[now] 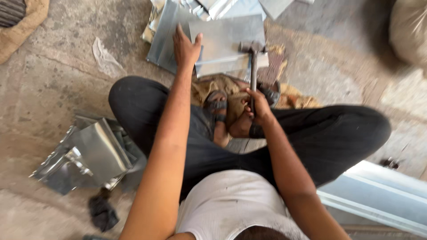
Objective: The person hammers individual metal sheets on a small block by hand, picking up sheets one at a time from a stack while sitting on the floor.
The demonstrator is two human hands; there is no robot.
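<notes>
At the top centre of the frame a grey metal sheet [227,38] lies on the floor. The left hand [186,46] presses flat on it, fingers together. The right hand [259,106], centre, is clamped on a hammer [252,66] whose head rests on the sheet.

Diffuse daylight, moderate brightness. Soft shadows on the floor [58,80]. Glare on the metal sheets [95,153]. Motion blur throughout, strongest at the edges.

So my left hand [186,46] is flat on the metal sheet [227,42] ahead, hammer [252,66] to its right, folded sheet pile [89,155] off left.
</notes>
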